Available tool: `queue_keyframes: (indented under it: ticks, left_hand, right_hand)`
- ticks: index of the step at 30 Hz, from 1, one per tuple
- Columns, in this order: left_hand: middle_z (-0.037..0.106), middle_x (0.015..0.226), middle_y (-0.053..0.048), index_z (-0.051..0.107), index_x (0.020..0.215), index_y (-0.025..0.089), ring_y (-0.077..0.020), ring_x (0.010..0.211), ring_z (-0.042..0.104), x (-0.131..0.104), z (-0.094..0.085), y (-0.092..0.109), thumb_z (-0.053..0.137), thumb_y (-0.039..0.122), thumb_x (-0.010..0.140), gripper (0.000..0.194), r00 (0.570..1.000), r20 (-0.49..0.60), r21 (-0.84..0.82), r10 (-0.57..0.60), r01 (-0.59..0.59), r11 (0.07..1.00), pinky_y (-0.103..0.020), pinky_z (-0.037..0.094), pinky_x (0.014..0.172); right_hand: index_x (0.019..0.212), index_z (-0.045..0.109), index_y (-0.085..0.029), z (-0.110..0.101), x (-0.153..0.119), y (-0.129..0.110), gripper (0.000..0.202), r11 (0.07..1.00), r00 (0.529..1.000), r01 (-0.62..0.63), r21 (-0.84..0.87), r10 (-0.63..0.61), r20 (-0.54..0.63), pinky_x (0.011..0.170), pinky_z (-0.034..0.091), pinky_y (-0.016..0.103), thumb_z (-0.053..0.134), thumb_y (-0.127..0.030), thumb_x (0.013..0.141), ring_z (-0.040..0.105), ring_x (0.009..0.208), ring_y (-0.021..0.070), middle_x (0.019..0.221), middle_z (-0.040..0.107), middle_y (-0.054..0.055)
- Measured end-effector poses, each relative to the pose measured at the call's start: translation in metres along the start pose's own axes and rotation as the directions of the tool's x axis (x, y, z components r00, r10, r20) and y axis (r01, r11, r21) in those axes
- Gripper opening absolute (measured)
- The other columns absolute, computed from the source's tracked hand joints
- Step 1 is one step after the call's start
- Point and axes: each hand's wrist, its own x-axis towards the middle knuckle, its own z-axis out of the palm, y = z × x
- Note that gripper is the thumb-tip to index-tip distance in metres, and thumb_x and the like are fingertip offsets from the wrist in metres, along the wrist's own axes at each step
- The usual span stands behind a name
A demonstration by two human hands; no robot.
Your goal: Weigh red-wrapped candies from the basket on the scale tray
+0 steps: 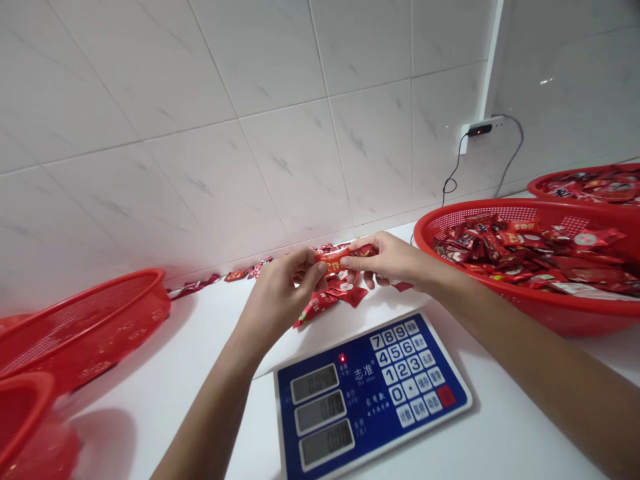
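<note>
Over the pan of a digital scale [373, 400], my left hand [280, 287] pinches one end of a small red snack packet [334, 263] with gold lettering. The fingers of my right hand [393, 260] close on its other end, and a darker red packet [364, 251] shows between them. Just below both hands, several red packets [347, 291] lie in a small heap on the white scale pan. The scale's blue panel with white number keys faces me. Its displays are lit only dimly, and a red light glows above them.
On the right, a red plastic basket [425, 230] is filled with red packets, with another filled basket [537, 183] behind it. Red baskets [160, 300] stand at the left. Loose packets [197, 285] lie along the tiled wall. A cable [459, 160] hangs from a power strip [465, 137].
</note>
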Motion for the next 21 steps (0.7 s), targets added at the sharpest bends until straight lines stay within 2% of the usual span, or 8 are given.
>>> queue_keyframes:
  ticks: [5, 8, 10, 12, 15, 18, 21]
  left_hand:
    - [0.068, 0.065, -0.001, 0.054, 0.073, 0.020, -0.0167, 0.061, 0.063, -0.001, 0.002, -0.004, 0.051, 0.027, 0.091, 0.020, 0.988, -0.133, 0.129, 0.083, -0.066, 0.990, -0.028, 0.041, 0.059]
    - [0.070, 0.071, -0.001, 0.060, 0.080, 0.020, -0.0161, 0.062, 0.063, -0.001, 0.001, -0.009, 0.048, 0.023, 0.092, 0.017, 0.959, -0.172, 0.240, 0.228, -0.184, 0.953, -0.027, 0.040, 0.058]
    - [0.073, 0.079, -0.003, 0.064, 0.085, 0.020, -0.0157, 0.066, 0.064, -0.001, 0.000, -0.010, 0.049, 0.023, 0.092, 0.017, 0.944, -0.148, 0.253, 0.296, -0.253, 0.934, -0.028, 0.042, 0.061]
    - [0.075, 0.087, -0.004, 0.068, 0.090, 0.021, -0.0170, 0.075, 0.067, 0.000, -0.003, -0.010, 0.056, 0.028, 0.089, 0.013, 0.960, -0.099, 0.158, 0.262, -0.245, 0.957, -0.028, 0.046, 0.069]
    - [0.074, 0.090, -0.006, 0.069, 0.097, 0.020, -0.0211, 0.086, 0.068, 0.003, -0.006, -0.011, 0.062, 0.041, 0.085, 0.025, 0.997, 0.010, -0.079, 0.080, -0.079, 0.994, -0.031, 0.050, 0.076]
    - [0.069, 0.078, -0.006, 0.067, 0.081, 0.018, -0.0205, 0.074, 0.063, 0.004, -0.005, -0.012, 0.055, 0.054, 0.087, 0.038, 0.987, 0.159, -0.175, -0.027, 0.055, 0.983, -0.030, 0.046, 0.065]
    - [0.056, 0.065, -0.001, 0.058, 0.068, 0.019, -0.0153, 0.061, 0.049, 0.004, 0.000, -0.013, 0.053, 0.052, 0.088, 0.040, 0.982, 0.191, -0.120, -0.013, 0.037, 0.992, -0.027, 0.034, 0.056]
  right_hand:
    - [0.088, 0.071, -0.013, 0.001, 0.001, -0.005, 0.050, 0.984, 0.995, -0.087, 0.155, 0.080, 0.056, 0.034, 0.027, 0.019, 0.062, -0.063, 0.086, 0.053, 0.047, 0.0081, 0.077, 0.071, 0.009]
    - [0.078, 0.070, -0.011, 0.002, 0.000, -0.009, 0.054, 0.951, 0.982, -0.166, 0.262, 0.133, 0.136, 0.034, 0.027, 0.020, 0.055, -0.061, 0.092, 0.049, 0.042, 0.0066, 0.069, 0.068, 0.008]
    - [0.076, 0.069, -0.012, 0.002, -0.001, -0.010, 0.045, 0.928, 0.977, -0.173, 0.329, 0.121, 0.175, 0.035, 0.028, 0.020, 0.063, -0.054, 0.089, 0.048, 0.043, 0.0061, 0.067, 0.066, 0.007]
    - [0.075, 0.068, -0.013, 0.002, -0.001, -0.010, 0.033, 0.917, 0.983, -0.148, 0.369, 0.097, 0.154, 0.036, 0.026, 0.020, 0.075, -0.045, 0.082, 0.046, 0.044, 0.0054, 0.064, 0.064, 0.004]
    - [0.074, 0.067, -0.015, 0.001, 0.000, -0.008, 0.026, 0.940, 0.995, -0.083, 0.332, 0.059, 0.082, 0.037, 0.022, 0.020, 0.079, -0.037, 0.078, 0.041, 0.044, 0.0045, 0.060, 0.060, 0.000]
    - [0.076, 0.068, -0.016, 0.002, -0.001, -0.006, 0.021, 0.973, 0.997, -0.013, 0.229, -0.005, 0.075, 0.040, 0.021, 0.020, 0.076, -0.035, 0.081, 0.041, 0.047, 0.0048, 0.060, 0.058, -0.002]
    - [0.076, 0.068, -0.016, 0.005, -0.002, -0.006, 0.018, 0.987, 0.998, 0.006, 0.162, -0.015, 0.058, 0.041, 0.020, 0.021, 0.076, -0.033, 0.079, 0.040, 0.049, 0.0056, 0.060, 0.056, -0.002]
